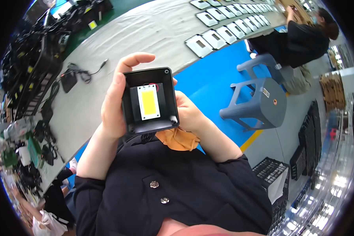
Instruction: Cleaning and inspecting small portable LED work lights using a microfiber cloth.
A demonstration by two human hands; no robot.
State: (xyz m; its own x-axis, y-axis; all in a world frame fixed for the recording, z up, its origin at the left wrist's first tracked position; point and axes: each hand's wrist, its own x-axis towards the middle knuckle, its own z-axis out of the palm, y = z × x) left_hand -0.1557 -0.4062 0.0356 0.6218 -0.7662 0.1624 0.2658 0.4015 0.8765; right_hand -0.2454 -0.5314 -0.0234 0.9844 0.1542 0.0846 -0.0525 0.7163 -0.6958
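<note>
My left hand [113, 103] grips a square black lamp housing [170, 96] by its left side, thumb against the wall and index finger reaching over the top edge. Inside the open housing sits a white LED board [158, 114] with a yellow light-emitting patch. A bit of red wire shows at the board's upper end. Closed against the right side of the housing is my right hand [189, 113], its fingers partly hidden behind it. An orange cloth [179, 140] hangs below that hand and appears held in it.
A long grey-covered table [145, 29] carries rows of lamp panels [214, 38] and a black power adapter [69, 82] with its cable. Grey-blue plastic stools [259, 104] stand at the right, near a person in black [306, 41]. Black crates [269, 171] are at lower right.
</note>
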